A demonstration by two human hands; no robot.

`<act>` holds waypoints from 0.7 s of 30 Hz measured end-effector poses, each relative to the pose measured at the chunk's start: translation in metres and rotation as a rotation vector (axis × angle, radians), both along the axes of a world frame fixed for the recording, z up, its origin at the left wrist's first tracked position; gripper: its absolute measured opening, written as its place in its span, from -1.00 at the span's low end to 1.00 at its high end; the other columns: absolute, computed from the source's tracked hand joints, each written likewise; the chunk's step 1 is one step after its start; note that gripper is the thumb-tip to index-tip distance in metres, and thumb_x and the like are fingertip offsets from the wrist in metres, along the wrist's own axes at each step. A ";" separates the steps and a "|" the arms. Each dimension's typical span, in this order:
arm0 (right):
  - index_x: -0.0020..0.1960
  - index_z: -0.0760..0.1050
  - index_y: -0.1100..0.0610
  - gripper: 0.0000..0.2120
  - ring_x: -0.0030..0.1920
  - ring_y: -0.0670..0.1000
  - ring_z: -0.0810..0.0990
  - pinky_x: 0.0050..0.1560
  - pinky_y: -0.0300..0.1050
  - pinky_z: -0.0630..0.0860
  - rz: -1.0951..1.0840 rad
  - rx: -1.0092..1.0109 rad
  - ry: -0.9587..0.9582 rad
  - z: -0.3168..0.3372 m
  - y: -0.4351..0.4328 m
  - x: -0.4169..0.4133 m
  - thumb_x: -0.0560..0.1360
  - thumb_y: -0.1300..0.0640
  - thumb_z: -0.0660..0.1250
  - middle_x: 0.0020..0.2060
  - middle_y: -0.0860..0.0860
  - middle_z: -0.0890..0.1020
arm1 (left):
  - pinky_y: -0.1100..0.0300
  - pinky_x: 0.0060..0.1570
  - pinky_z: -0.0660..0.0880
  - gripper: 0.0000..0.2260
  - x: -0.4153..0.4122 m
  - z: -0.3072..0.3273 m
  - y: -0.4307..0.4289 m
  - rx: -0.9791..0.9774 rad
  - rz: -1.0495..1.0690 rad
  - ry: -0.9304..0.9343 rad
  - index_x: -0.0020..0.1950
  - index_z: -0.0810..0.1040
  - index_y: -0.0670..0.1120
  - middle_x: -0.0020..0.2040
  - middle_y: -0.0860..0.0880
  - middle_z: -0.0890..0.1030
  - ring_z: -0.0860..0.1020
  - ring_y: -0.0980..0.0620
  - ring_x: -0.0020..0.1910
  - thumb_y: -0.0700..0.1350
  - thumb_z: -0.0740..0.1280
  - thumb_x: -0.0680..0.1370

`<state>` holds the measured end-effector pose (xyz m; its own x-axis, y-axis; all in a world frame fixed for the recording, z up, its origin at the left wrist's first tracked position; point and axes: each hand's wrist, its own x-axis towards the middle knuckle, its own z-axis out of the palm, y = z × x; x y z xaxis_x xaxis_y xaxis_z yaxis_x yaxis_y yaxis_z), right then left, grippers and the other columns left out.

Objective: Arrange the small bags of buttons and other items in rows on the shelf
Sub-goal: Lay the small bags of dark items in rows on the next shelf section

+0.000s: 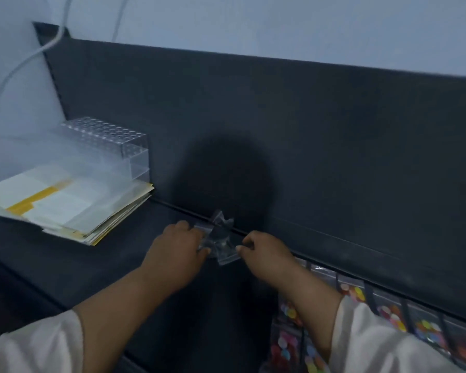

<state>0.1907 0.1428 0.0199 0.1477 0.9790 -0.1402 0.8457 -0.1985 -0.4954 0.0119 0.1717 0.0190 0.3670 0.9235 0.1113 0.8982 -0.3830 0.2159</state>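
Bags point(221, 239) between left grip point(176, 253), right grip point(264, 253)

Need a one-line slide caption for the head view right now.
Left hand and right hand grip small clear bags at the back of the shelf, beside rows of colourful button bags.

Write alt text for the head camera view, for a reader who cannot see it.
A person's left hand and right hand hold small clear bags between them at the back of a dark shelf. Rows of bags of colourful buttons lie at the right; a stack of papers and a clear holed rack sit at the left.
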 end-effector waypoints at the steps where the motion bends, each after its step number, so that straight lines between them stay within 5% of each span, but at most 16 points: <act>1: 0.11 0.49 0.08 -0.73 0.05 0.06 0.55 -0.08 -0.18 0.38 -0.039 -0.024 0.007 -0.004 0.007 -0.003 0.54 -0.08 0.22 0.07 0.04 0.60 | 0.09 0.04 0.43 -0.66 -0.001 -0.004 0.012 -0.011 -0.017 -0.008 0.31 0.45 0.05 0.07 -0.04 0.44 0.43 -0.06 0.12 0.06 0.22 0.55; 14: 0.09 0.42 0.10 -0.70 0.09 0.11 0.54 -0.10 -0.15 0.40 -0.252 -0.217 -0.099 -0.045 0.053 -0.025 0.46 -0.04 0.33 0.10 0.07 0.55 | 0.10 0.04 0.42 -0.62 0.002 -0.049 0.078 -0.108 -0.055 0.012 0.20 0.45 -0.07 0.12 -0.08 0.46 0.42 -0.08 0.14 0.14 0.28 0.50; 21: -0.21 0.38 0.06 -0.87 -0.04 0.05 0.56 -0.17 -0.19 0.36 -0.279 -0.148 0.025 -0.045 0.051 -0.022 0.46 0.15 0.32 -0.14 0.03 0.56 | 0.20 -0.35 0.26 -0.83 0.002 -0.046 0.080 -0.225 -0.073 -0.293 -0.23 0.37 -0.04 -0.20 0.04 0.49 0.49 0.04 -0.19 -0.10 0.35 0.44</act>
<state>0.1689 0.1941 -0.0250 0.4024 0.8700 -0.2849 0.7363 -0.4926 -0.4639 0.0135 0.2512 -0.0272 0.4153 0.9095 0.0184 0.7581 -0.3572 0.5457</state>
